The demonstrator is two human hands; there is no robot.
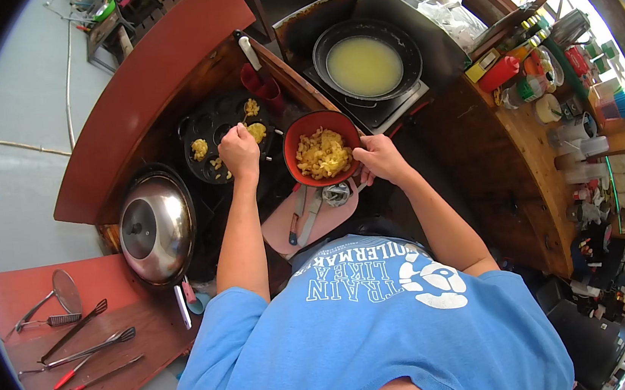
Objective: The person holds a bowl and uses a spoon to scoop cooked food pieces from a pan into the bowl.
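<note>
My left hand [239, 153] is closed over a dark pan with round hollows [202, 124], gripping what looks like a spoon [255, 132] with yellow food on it. Lumps of the same food [199, 148] sit in some of the hollows, and smaller bits lie near my hand. On the other side, my right hand [381, 159] grips the rim of a red bowl [290, 150]. Chunky yellow food [323, 153] partly fills this bowl, which is beside the pan. Below the bowl, a pink board [276, 228] carries knives [310, 219] and a crumpled silvery item [336, 194].
A black frying pan [322, 51] with yellowish liquid stands on a stove at the back. To the left are a lidded wok [151, 219] and a red shelf [18, 294] with tongs [75, 330]. Jars and bottles crowd the wooden counter [528, 180] at right.
</note>
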